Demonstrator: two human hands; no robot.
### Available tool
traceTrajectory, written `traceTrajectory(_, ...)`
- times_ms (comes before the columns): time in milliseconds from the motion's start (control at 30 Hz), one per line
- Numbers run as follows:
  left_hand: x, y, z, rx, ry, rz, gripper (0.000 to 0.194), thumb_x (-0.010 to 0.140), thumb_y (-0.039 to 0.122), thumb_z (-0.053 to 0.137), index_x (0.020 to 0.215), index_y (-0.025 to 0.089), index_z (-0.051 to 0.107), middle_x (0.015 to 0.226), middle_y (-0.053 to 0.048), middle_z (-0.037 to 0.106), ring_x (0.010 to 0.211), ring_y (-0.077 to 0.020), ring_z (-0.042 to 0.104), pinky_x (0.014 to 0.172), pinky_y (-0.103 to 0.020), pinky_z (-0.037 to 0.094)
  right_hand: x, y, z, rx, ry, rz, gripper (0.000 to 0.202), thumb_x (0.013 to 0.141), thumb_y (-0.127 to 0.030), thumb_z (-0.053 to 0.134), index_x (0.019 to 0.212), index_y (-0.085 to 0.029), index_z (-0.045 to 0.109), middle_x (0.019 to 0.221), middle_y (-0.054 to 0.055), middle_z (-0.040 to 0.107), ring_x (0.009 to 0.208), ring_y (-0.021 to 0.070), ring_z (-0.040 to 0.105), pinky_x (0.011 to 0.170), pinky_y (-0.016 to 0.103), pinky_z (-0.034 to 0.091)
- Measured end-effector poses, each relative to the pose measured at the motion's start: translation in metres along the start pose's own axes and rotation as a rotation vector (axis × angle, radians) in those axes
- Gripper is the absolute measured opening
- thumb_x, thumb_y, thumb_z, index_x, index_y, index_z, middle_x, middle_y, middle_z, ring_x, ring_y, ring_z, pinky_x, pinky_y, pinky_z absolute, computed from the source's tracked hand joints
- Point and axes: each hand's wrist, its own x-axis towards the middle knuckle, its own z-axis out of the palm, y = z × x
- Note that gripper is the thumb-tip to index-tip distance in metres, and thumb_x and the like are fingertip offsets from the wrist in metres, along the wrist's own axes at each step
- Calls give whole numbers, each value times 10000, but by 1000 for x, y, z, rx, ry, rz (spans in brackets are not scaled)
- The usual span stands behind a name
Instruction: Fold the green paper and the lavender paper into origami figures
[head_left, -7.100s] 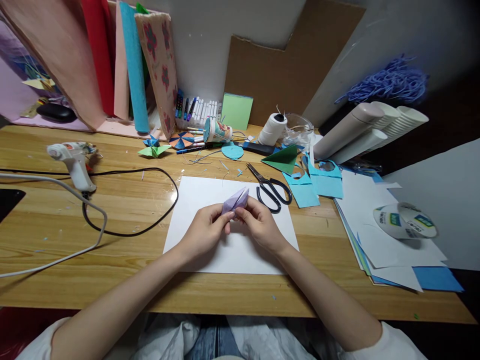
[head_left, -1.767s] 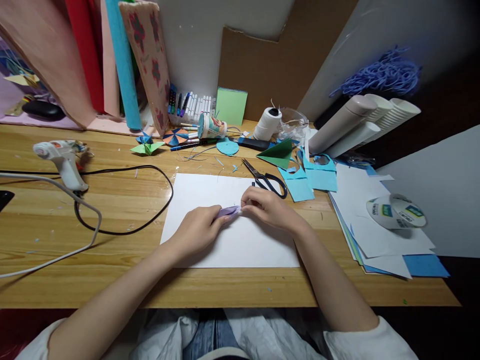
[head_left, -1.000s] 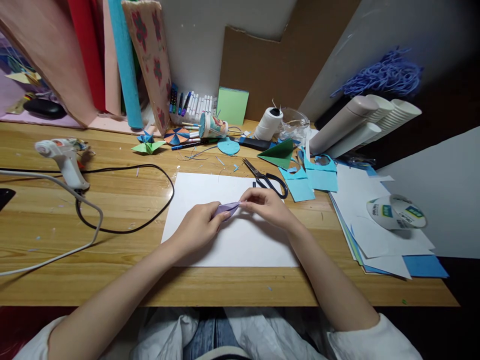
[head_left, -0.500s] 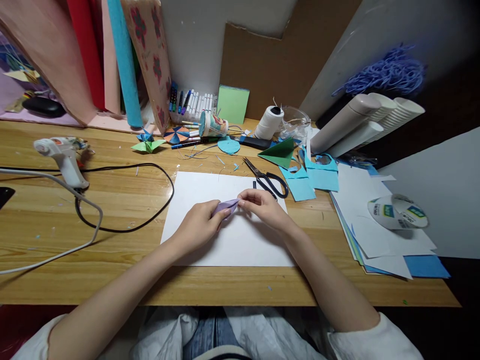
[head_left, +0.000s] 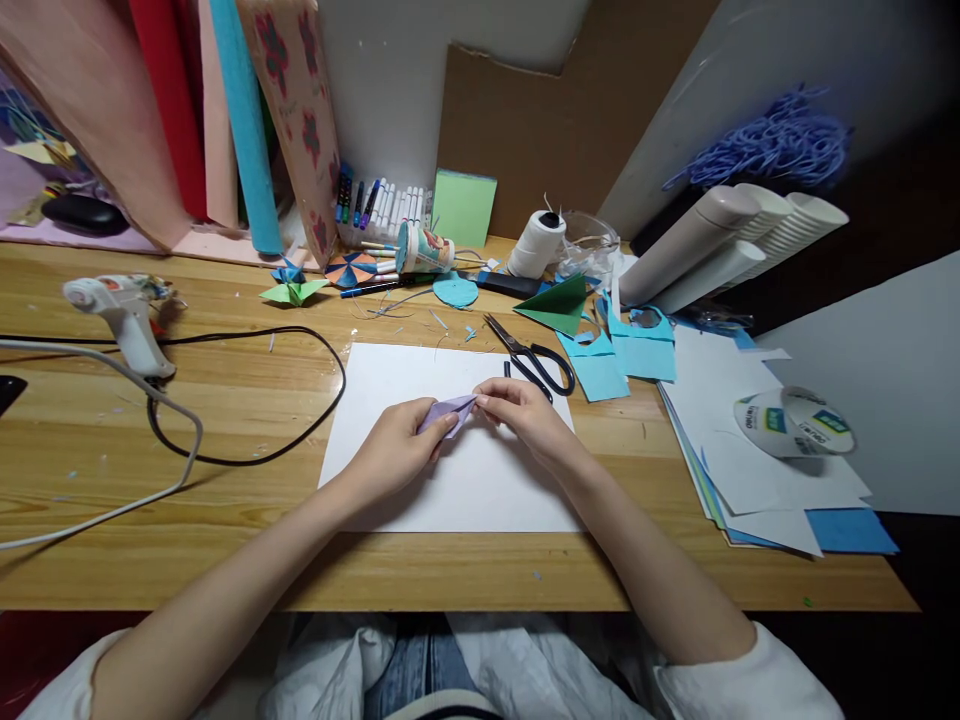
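A small folded piece of purple paper [head_left: 449,408] is held between both hands above a white sheet [head_left: 465,500]. My left hand [head_left: 401,440] is closed on its left part, with the thumb lying on top. The fingertips of my right hand [head_left: 525,412] pinch its right tip. Just behind my right hand, black-handled scissors [head_left: 531,355] lie partly on the sheet's upper right corner. Some of the paper is hidden under the left fingers.
At the left lies a glue gun [head_left: 124,320] with a looping black cable [head_left: 341,350]. Behind are a thread spool [head_left: 536,245], markers and a green folded paper [head_left: 559,305]. Papers with a tape roll [head_left: 795,422] lie right.
The purple paper has tilted or opened slightly, so more of its face shows between my hands. Both hands keep their hold, and the view has shifted a little.
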Motion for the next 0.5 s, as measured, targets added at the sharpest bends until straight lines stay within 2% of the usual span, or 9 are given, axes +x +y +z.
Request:
traceTrajectory(100, 0, 2, -2, -26, 3, -3, 369, 846, 431, 406, 591, 172, 472, 532, 29, 492, 522, -127, 459, 526, -234, 322, 0, -1, -2, -14, -89, 37, 207, 761, -350, 592, 731, -147, 617, 631, -16, 529, 543, 84, 412, 518, 227, 303)
traceTrajectory(200, 0, 3, -3, -75, -27, -5, 371, 844, 433, 413, 589, 168, 470, 533, 32, 485, 522, -121, 459, 534, -231, 332, -1, -1, -1, -36, -130, 35, 199, 731, -342, 640, 743, -146, 607, 618, -28, 519, 548, 82, 422, 529, 224, 308)
traceTrajectory(400, -2, 2, 0, -73, -36, 1, 373, 844, 450, 419, 606, 168, 470, 544, 31, 496, 533, -123, 462, 532, -232, 326, -3, 2, 6, -29, -19, -13, 217, 669, -305, 693, 623, -141, 560, 566, -39, 508, 523, 75, 401, 513, 222, 283)
traceTrajectory(500, -2, 2, 0, -74, -35, 2, 372, 843, 446, 427, 600, 167, 466, 537, 34, 492, 531, -120, 457, 531, -231, 323, -3, 2, 5, -43, -5, -18, 226, 666, -315, 695, 606, -138, 568, 556, -34, 518, 508, 72, 396, 502, 222, 283)
